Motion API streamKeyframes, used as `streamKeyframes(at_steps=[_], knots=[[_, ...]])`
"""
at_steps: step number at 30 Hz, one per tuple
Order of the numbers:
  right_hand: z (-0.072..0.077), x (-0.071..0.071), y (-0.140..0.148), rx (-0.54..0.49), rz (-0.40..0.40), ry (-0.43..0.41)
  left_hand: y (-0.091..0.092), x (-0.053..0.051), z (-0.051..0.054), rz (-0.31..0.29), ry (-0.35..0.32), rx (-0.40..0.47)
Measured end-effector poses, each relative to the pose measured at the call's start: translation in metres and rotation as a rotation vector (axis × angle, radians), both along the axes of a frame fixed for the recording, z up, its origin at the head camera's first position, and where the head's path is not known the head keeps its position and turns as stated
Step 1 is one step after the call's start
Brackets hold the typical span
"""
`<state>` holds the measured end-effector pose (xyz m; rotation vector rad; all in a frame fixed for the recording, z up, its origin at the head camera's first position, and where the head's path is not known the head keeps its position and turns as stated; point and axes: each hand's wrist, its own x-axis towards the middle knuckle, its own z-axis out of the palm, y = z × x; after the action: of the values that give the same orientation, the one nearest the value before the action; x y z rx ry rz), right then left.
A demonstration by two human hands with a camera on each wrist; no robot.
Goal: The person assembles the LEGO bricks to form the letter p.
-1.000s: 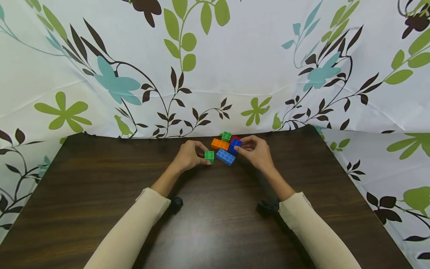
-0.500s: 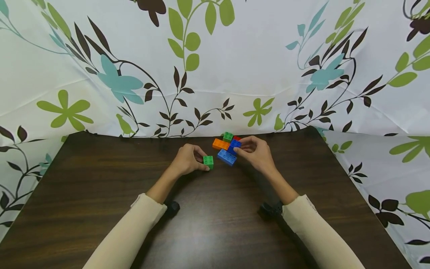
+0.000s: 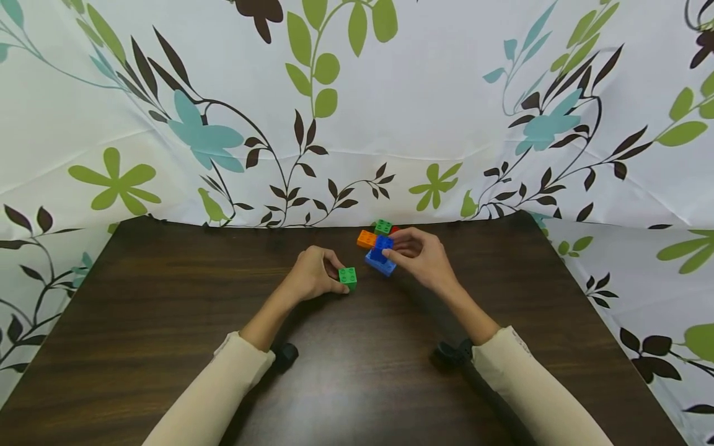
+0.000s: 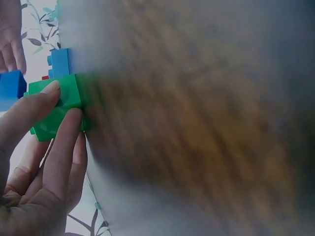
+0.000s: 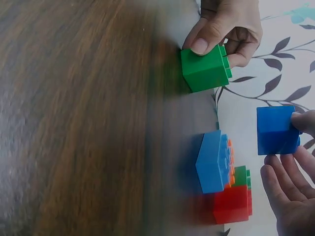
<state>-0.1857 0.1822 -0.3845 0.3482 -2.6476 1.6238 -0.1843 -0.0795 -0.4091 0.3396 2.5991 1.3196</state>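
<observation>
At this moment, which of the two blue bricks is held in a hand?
The darker, shorter blue brick: the right hand holds it raised, while the lighter, longer blue brick rests on the table.

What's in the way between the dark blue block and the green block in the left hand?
Nothing I can see. The right hand holds the dark blue block up off the table, and the gap to the green block in the left hand looks open. The light blue block sits lower, on the table.

Head view slants down; close wrist views, seemingly sideways, share one green block (image 5: pixel 203 73).
</observation>
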Motion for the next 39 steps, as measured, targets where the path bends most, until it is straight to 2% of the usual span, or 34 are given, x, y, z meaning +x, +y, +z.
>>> streamKeyframes(at_steps=[7,22,30,39], knots=[[0.001,0.003,-0.007,-0.039,0.054,-0.012,0.001,0.004,0.001,-0.005,0.026,-0.004],[0.002,0.008,-0.024,-0.063,0.134,-0.055,0.001,0.002,0.001,-0.035,0.04,-0.048],[-0.003,0.009,-0.03,-0.075,0.189,-0.078,0.002,-0.001,0.0,-0.048,0.03,-0.054],[-0.005,0.01,-0.036,-0.083,0.21,-0.121,0.001,-0.002,0.002,-0.058,0.001,-0.076]])
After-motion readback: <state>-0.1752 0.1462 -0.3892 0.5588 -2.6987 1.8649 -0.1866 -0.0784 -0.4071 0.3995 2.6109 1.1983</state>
